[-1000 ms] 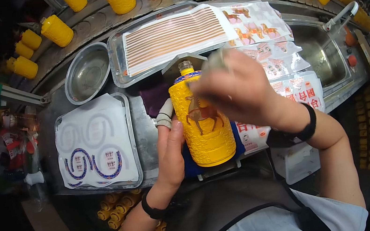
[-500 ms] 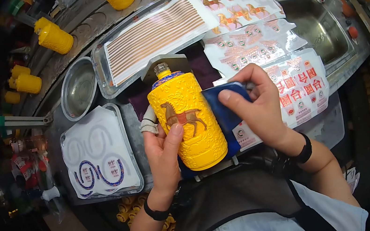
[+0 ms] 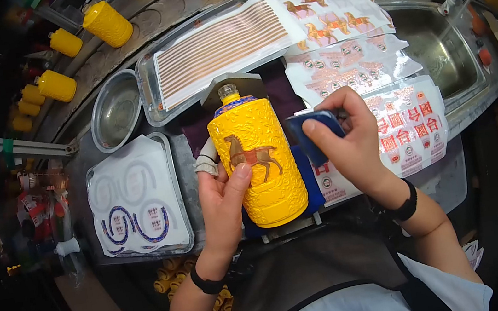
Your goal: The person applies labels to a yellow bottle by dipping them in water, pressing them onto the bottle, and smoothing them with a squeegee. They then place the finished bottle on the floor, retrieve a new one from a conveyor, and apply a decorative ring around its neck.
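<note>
A yellow embossed bottle (image 3: pixel 263 185) with a clear glass neck leans back in front of me, a brown horse decal (image 3: pixel 252 156) on its face and a blue patterned band at its shoulder. My left hand (image 3: pixel 220 188) grips its left side, the thumb resting by the horse's chest; cloth wraps a fingertip. Right of the bottle, my right hand (image 3: pixel 347 132) pinches a dark blue flat scraper (image 3: pixel 316 136), which stands slightly apart from the bottle. Beneath and behind the bottle, dark cloth (image 3: pixel 274 88) covers part of a metal stand.
Decal sheets (image 3: pixel 404 127) lie at the right, beside a sink (image 3: pixel 474 82). A tray (image 3: pixel 150 109) bears a striped sheet; another tray (image 3: pixel 186 228) holds curved decals. A metal bowl (image 3: pixel 99 132) stands at left. Yellow bottles (image 3: pixel 108 25) line a conveyor (image 3: pixel 75 75) behind.
The scraper has moved away from the bottle's right side. Bottles on the conveyor have shifted, and the view has turned slightly. My left hand keeps its hold.
</note>
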Demonstrator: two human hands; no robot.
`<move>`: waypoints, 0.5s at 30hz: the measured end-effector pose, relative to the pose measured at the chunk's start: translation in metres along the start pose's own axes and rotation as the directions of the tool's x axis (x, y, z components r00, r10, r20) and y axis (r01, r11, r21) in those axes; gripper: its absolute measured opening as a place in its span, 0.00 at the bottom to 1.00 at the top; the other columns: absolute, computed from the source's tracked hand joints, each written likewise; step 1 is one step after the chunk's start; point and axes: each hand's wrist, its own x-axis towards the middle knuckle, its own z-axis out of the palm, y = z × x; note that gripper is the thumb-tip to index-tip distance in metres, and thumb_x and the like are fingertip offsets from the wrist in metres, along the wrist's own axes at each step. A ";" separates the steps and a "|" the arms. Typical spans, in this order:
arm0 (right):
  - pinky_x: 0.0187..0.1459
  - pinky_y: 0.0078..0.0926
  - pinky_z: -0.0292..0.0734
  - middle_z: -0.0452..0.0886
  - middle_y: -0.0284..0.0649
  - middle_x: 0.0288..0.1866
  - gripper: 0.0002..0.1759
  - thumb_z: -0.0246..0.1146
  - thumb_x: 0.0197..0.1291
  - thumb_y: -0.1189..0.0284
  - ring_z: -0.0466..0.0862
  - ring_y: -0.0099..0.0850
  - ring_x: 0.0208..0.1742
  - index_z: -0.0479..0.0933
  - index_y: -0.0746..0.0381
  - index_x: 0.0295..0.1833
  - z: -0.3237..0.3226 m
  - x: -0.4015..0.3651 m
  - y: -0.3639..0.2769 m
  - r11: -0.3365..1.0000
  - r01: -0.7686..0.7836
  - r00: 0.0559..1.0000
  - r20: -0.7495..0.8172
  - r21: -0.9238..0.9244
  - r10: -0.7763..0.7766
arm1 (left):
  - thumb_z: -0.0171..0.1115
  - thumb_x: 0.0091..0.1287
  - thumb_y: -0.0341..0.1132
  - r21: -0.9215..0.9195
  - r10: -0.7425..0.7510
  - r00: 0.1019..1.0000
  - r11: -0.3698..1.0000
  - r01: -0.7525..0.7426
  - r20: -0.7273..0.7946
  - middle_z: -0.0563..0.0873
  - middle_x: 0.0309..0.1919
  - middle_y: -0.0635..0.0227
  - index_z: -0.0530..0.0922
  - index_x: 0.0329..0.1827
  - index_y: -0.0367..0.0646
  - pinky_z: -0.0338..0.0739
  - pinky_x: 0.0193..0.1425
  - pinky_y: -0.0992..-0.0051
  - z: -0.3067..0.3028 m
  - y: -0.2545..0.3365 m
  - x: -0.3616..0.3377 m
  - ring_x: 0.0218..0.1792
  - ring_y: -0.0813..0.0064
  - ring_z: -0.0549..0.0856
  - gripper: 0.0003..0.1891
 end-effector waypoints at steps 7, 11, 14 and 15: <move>0.41 0.35 0.76 0.77 0.35 0.32 0.14 0.72 0.45 0.75 0.82 0.38 0.40 0.81 0.57 0.41 0.003 0.013 -0.015 0.450 0.876 0.478 0.445 -0.175 -0.757 | 0.60 0.73 0.30 0.030 -0.022 0.999 0.999 0.021 0.028 0.72 0.68 0.54 0.55 0.76 0.34 0.70 0.72 0.67 -0.009 -0.006 -0.002 0.67 0.67 0.76 0.32; 0.43 0.38 0.74 0.74 0.32 0.30 0.13 0.71 0.44 0.70 0.82 0.38 0.44 0.83 0.54 0.39 -0.017 -0.007 -0.010 0.481 0.875 0.405 0.611 -0.044 -0.680 | 0.61 0.72 0.30 -0.035 -0.003 1.000 0.999 0.003 0.012 0.71 0.69 0.54 0.55 0.76 0.35 0.69 0.72 0.68 -0.008 -0.009 -0.001 0.68 0.68 0.75 0.33; 0.43 0.38 0.75 0.81 0.34 0.36 0.14 0.72 0.43 0.75 0.82 0.40 0.44 0.83 0.55 0.39 -0.018 -0.005 -0.017 0.621 0.783 0.537 0.553 -0.044 -0.637 | 0.62 0.72 0.30 0.040 0.067 0.997 0.997 -0.066 -0.030 0.68 0.71 0.52 0.52 0.78 0.35 0.67 0.74 0.68 -0.006 -0.009 -0.004 0.70 0.66 0.72 0.36; 0.43 0.37 0.75 0.82 0.34 0.37 0.14 0.72 0.43 0.75 0.82 0.40 0.43 0.83 0.55 0.39 -0.016 -0.001 -0.020 0.650 0.757 0.584 0.513 -0.064 -0.629 | 0.62 0.72 0.30 0.078 0.098 0.994 0.992 -0.095 -0.044 0.67 0.72 0.52 0.51 0.79 0.35 0.66 0.74 0.68 -0.006 -0.009 -0.004 0.70 0.66 0.72 0.37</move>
